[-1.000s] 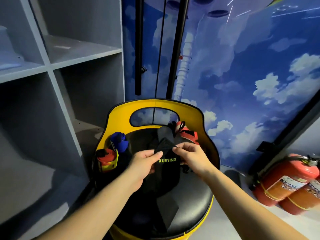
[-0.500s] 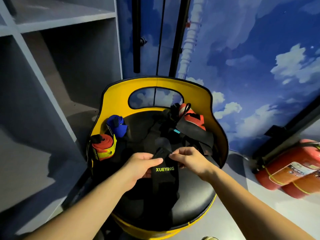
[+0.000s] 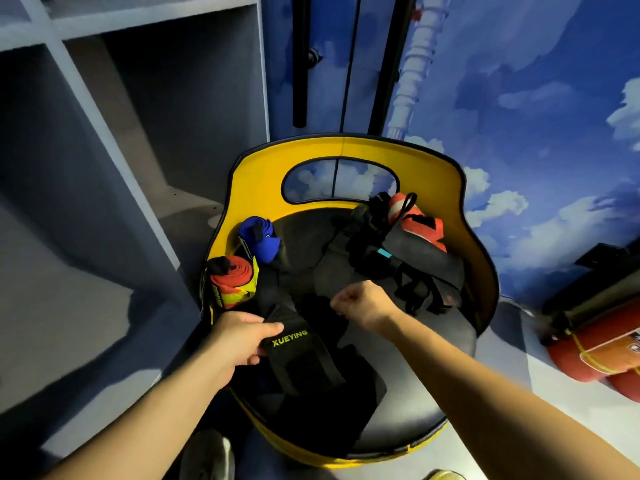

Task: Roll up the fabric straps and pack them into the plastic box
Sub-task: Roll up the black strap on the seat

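A black fabric strap (image 3: 298,355) printed XUEYING lies on the black seat of a yellow chair (image 3: 346,150). My left hand (image 3: 239,341) grips its upper left edge beside the lettering. My right hand (image 3: 360,306) hovers to the right of it over the seat, fingers curled into a fist with nothing visible between them. A rolled red strap (image 3: 230,278) and a rolled blue strap (image 3: 259,237) stand at the seat's left edge. A tangle of loose black and red straps (image 3: 408,251) is heaped at the back right of the seat.
Grey shelving (image 3: 104,168) stands close on the left. Red fire extinguishers (image 3: 595,355) lie on the floor at the right. Black poles (image 3: 299,60) lean on the blue cloud-painted wall behind the chair. A shoe (image 3: 207,459) shows at the bottom.
The view tipped down and closer. My right hand let go of the strap's top end and drew right, curled. My left hand shifted down-left, still holding the strap.
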Demonstrator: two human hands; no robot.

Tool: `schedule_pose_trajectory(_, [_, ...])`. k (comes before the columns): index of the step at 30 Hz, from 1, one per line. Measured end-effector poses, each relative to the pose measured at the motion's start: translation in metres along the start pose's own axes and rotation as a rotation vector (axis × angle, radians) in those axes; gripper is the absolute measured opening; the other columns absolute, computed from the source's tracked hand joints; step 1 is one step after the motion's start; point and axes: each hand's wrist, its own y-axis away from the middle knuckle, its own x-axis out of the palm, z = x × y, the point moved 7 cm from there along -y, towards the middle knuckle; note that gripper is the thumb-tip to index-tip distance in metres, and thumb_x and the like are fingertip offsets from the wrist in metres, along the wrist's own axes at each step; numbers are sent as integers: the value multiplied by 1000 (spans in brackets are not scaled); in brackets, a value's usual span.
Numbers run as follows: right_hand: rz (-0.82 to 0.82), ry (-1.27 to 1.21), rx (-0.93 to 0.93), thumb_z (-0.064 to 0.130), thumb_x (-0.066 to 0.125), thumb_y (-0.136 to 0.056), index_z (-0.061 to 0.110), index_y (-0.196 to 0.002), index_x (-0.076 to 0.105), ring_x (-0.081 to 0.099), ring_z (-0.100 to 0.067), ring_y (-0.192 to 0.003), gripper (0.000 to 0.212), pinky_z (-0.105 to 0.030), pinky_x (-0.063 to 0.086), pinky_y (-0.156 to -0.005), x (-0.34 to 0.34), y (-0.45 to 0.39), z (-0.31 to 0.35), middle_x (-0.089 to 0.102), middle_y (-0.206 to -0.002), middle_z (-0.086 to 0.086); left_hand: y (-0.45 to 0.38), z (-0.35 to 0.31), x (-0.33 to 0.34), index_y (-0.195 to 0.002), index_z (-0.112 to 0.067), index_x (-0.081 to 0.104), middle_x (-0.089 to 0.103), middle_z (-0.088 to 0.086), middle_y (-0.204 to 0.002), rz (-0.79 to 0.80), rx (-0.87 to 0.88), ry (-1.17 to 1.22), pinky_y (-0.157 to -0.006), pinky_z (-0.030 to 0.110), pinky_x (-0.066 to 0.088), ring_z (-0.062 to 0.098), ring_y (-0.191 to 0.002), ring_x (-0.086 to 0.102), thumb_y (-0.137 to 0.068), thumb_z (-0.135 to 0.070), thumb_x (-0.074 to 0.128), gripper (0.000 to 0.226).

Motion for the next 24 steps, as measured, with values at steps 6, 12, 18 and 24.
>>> schedule_pose_trajectory(6, [47,171,101,45,77,-83,14,-106,72,67,-25,-100,39,-31,51,-77,43,-23,12,72,-103,-6,-9,-8,-15,-97,-15,57,67,5,-79,-46,30,68,-56,28,44,20,-61,63,-82,-11,81,29])
schedule_pose_trajectory(12, [49,-85,154,28,82,-81,19,-68,59,48,-11,-64,28,-25,38,-60,47,-35,-1,50,-63,6,-18,-11,-14,-114,-9,66,75,8,-88,-59,25,60,-54,26,46,15,-58,65,-80,-20,84,40])
schedule_pose_trajectory(18, [-55,-605,55,13,80,-83,14,-86,69,53,-7,-68,12,-14,40,-60,-13,-21,7,62,-77,0,-14,-33,-5,-97,-10,74,76,0,-83,6,108,144,-50,20,46,12,-63,63,-87,-17,77,12])
schedule_pose_trajectory(24, [-51,-749,-42,18,75,-89,16,-98,71,55,-13,-78,10,-24,41,-69,-82,9,27,63,-89,-4,0,-64,9,-99,-11,75,78,7,-98,96,210,273,-85,35,57,23,-92,73,-92,-8,69,10])
